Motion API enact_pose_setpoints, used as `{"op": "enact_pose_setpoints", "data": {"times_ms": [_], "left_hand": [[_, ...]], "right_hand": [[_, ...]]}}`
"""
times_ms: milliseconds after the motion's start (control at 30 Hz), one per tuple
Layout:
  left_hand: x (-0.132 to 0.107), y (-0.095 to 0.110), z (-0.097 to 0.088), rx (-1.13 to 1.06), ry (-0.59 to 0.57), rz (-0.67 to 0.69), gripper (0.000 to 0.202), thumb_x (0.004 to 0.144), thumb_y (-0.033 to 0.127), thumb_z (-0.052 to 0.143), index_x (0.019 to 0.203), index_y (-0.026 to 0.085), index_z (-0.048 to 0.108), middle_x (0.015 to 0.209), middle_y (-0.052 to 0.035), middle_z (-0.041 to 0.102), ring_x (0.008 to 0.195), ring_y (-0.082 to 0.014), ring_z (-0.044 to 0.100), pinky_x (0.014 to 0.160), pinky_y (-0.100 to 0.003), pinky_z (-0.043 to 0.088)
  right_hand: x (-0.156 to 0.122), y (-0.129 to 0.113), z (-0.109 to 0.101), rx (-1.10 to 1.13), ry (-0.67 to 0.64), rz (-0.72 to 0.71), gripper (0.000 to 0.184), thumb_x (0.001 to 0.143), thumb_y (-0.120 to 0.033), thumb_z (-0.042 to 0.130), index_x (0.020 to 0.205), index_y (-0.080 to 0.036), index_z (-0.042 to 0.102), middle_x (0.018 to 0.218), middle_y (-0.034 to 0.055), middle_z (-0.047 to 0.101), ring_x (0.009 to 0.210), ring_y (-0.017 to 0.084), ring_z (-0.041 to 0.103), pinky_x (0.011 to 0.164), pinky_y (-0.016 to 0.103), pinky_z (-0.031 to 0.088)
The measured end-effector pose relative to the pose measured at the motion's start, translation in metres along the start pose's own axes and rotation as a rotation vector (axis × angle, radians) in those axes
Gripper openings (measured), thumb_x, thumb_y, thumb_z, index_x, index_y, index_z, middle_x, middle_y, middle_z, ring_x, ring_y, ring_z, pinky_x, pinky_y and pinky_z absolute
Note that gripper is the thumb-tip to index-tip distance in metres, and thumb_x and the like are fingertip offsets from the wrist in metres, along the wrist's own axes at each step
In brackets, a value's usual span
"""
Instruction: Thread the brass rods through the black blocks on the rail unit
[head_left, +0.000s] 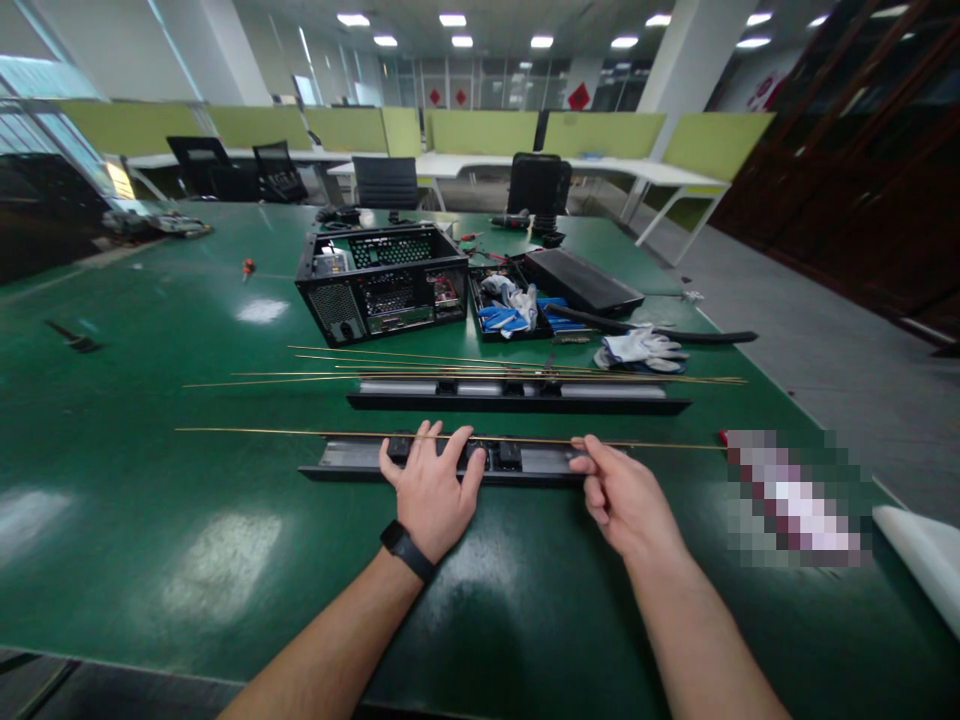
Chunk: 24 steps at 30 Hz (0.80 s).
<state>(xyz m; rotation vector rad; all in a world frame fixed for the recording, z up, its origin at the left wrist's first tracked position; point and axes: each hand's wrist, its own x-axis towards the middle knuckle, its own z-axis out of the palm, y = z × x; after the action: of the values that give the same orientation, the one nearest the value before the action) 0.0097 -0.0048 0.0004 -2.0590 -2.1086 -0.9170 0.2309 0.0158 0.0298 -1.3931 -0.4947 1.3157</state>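
Nearest, the left hand [431, 487] lies flat, fingers spread wide, pinning the black rail [352, 462] to the green table [150, 540], seemingly steadying it while the right hand [622, 495] pinches the thin brass rod [300, 433] lying along it; beyond, spare rods [337, 377], computer case [382, 280].

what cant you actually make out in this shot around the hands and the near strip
- Head view: the middle of the near black strip, covered by the left hand.
- Whether the right hand pinches the thin brass rod or only touches it; the fingertips hide the contact.
- The thing right of the strip: a pixelated patch blanks it out.
- The white object, cut by the right edge.
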Motion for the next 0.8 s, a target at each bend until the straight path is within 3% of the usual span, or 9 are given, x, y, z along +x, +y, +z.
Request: {"op": "enact_pose_setpoints", "data": {"times_ms": [233,800], "left_hand": [[0.0,-0.001,0.0,0.0,-0.007,-0.006,0.034,0.103,0.048,0.053,0.13,0.036,0.07,0.143,-0.0135,0.067,0.144,-0.0331,0.051,0.121,-0.07,0.008],[0.0,0.0,-0.002,0.004,-0.018,-0.004,0.034,0.104,0.047,0.052,0.133,0.04,0.069,0.143,-0.0121,0.066,0.144,-0.0335,0.051,0.121,-0.07,0.009]], "right_hand": [[-0.01,0.01,0.024,-0.016,-0.117,0.063,0.02,0.098,-0.03,0.065,0.106,-0.012,0.069,0.071,0.0038,0.07,0.032,0.005,0.038,0.025,0.016,0.022],[-0.012,0.009,0.021,-0.011,-0.116,0.044,0.018,0.1,-0.028,0.063,0.102,-0.011,0.069,0.07,0.003,0.069,0.032,0.005,0.039,0.025,0.016,0.022]]}}
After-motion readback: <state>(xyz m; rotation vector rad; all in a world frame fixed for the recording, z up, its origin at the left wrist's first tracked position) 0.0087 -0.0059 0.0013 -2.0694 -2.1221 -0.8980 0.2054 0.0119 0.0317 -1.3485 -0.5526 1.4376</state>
